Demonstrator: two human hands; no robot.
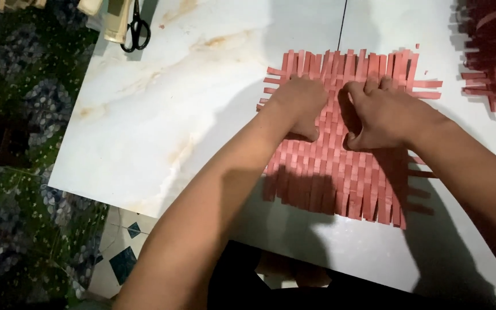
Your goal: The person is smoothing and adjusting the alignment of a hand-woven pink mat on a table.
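A square mat woven from pink-red paper strips (340, 172) lies flat on a white marbled table top (190, 103), loose strip ends sticking out on all sides. My left hand (301, 106) presses on the mat's upper middle, fingers curled down onto the weave. My right hand (381, 112) rests right beside it, thumb and fingers pinching at strips near the mat's far edge. Both hands touch the mat close together; what the fingertips grip is hidden.
Black-handled scissors (138, 31) and a cream-coloured tool (116, 20) lie at the table's far left corner. A second woven strip piece (495, 51) sits at the far right edge. A green floral fabric (24, 115) lies left of the table.
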